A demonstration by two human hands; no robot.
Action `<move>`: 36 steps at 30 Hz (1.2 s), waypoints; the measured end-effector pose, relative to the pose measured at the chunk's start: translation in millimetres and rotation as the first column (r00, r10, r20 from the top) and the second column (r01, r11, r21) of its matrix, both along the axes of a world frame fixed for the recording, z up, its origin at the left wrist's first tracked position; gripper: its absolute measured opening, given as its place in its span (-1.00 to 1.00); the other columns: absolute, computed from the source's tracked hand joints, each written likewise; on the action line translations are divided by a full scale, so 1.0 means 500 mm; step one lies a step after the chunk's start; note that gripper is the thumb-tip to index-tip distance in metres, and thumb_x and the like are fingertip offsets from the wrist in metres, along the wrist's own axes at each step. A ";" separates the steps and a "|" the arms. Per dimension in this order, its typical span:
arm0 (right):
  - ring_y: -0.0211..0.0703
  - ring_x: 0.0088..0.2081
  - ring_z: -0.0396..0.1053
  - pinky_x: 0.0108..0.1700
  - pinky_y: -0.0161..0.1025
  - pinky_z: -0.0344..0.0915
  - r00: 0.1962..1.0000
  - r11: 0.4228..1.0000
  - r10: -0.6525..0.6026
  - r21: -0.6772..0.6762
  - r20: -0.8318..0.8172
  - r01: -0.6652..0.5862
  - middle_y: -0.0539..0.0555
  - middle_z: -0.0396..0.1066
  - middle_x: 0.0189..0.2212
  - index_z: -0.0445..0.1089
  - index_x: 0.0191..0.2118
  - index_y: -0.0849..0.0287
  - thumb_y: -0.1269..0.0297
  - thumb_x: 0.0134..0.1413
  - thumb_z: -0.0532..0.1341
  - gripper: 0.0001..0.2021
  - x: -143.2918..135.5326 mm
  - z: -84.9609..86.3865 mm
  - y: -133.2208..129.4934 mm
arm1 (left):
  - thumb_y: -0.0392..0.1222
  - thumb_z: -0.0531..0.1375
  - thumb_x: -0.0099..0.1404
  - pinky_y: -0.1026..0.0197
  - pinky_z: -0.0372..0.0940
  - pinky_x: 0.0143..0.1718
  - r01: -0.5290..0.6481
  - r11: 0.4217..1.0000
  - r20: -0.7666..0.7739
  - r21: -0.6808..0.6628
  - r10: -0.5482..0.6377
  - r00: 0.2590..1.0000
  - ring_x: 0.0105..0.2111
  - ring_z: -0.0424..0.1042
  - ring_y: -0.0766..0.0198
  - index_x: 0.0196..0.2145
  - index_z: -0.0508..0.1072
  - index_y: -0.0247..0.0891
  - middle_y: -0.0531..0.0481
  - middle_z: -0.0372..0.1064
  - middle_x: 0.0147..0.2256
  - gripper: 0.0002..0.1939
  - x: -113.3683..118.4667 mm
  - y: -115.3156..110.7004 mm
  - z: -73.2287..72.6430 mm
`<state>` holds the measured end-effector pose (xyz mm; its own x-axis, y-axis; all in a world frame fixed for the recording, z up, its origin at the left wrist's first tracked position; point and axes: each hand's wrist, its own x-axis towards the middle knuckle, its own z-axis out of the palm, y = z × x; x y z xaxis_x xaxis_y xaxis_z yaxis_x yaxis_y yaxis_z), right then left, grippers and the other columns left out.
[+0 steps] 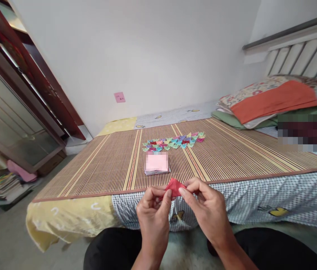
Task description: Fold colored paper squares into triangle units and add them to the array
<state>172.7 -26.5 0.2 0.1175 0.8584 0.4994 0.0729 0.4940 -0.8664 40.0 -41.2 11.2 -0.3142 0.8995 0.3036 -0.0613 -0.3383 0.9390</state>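
My left hand point(153, 210) and my right hand point(205, 204) pinch a small folded piece of red paper point(174, 186) between fingertips, held just in front of the bed's near edge. Beyond it, on a striped bamboo mat point(102, 165), lies a small stack of pink paper sheets point(156, 164). Farther back on the mat sits a cluster of several folded paper shapes point(174, 141) in many colours.
The mat covers a bed with a patterned sheet point(259, 202) and a yellow sheet point(63, 221). Folded bedding and an orange pillow point(273, 100) lie at the far right. A wooden cabinet point(20, 97) and stacked books point(3, 185) stand left. My dark trousers point(113, 249) fill the foreground.
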 end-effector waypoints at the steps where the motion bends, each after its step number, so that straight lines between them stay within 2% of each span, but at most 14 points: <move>1: -0.17 -0.33 0.42 -0.25 -0.28 0.32 1.000 1.000 -0.004 0.004 0.003 0.004 0.02 0.44 -0.38 0.34 -0.45 0.12 0.26 0.26 0.29 -0.76 0.000 0.000 0.001 | -0.14 0.42 0.21 0.28 0.44 -0.32 0.001 1.000 0.001 -0.001 -0.001 1.000 -0.39 0.54 0.24 -0.48 0.50 -0.24 -0.02 0.55 -0.40 -0.78 0.001 0.001 0.000; 17: -0.21 -0.41 0.32 -0.33 -0.28 0.27 0.999 0.999 -0.035 0.014 0.026 0.035 -0.02 0.36 -0.46 0.29 -0.46 0.12 0.28 0.26 0.28 -0.74 -0.003 -0.001 0.001 | -0.14 0.41 0.24 0.33 0.41 -0.36 0.030 0.999 0.062 0.014 -0.030 0.998 -0.43 0.49 0.31 -0.45 0.49 -0.27 0.02 0.50 -0.43 -0.78 0.007 -0.001 -0.009; 29: -0.18 -0.38 0.40 -0.32 -0.28 0.32 0.992 0.993 -0.113 0.044 0.048 0.111 0.02 0.42 -0.44 0.28 -0.47 0.11 0.28 0.23 0.30 -0.74 -0.009 0.003 -0.001 | -0.11 0.40 0.25 0.34 0.35 -0.38 0.043 0.999 0.083 -0.013 -0.042 0.996 -0.44 0.43 0.34 -0.45 0.45 -0.26 0.03 0.47 -0.43 -0.74 0.010 -0.007 -0.010; 31: -0.17 -0.38 0.42 -0.32 -0.28 0.34 0.993 0.993 -0.118 0.008 0.020 0.118 0.01 0.43 -0.43 0.32 -0.41 0.11 0.26 0.20 0.32 -0.79 -0.010 0.001 0.001 | -0.10 0.40 0.25 0.34 0.35 -0.39 0.041 0.999 0.082 -0.013 -0.040 0.996 -0.45 0.42 0.35 -0.46 0.44 -0.27 0.03 0.46 -0.44 -0.73 0.009 -0.007 -0.010; 33: -0.14 -0.35 0.46 -0.29 -0.27 0.39 0.996 0.995 -0.092 -0.052 -0.013 0.091 0.03 0.48 -0.39 0.39 -0.26 0.12 0.23 0.18 0.34 -0.86 -0.007 0.000 0.002 | -0.10 0.40 0.25 0.35 0.35 -0.39 0.041 0.999 0.090 -0.010 -0.040 0.995 -0.46 0.42 0.36 -0.46 0.44 -0.26 0.04 0.45 -0.44 -0.73 0.009 -0.006 -0.010; 36: -0.11 -0.31 0.49 -0.25 -0.25 0.40 1.000 0.991 0.023 -0.131 0.017 -0.020 0.06 0.53 -0.34 0.46 -0.14 0.14 0.16 0.23 0.31 -0.81 0.002 0.003 0.004 | -0.10 0.40 0.25 0.36 0.38 -0.38 0.045 0.999 0.103 -0.003 -0.044 0.994 -0.46 0.45 0.36 -0.46 0.44 -0.26 0.05 0.45 -0.46 -0.73 0.010 -0.002 -0.009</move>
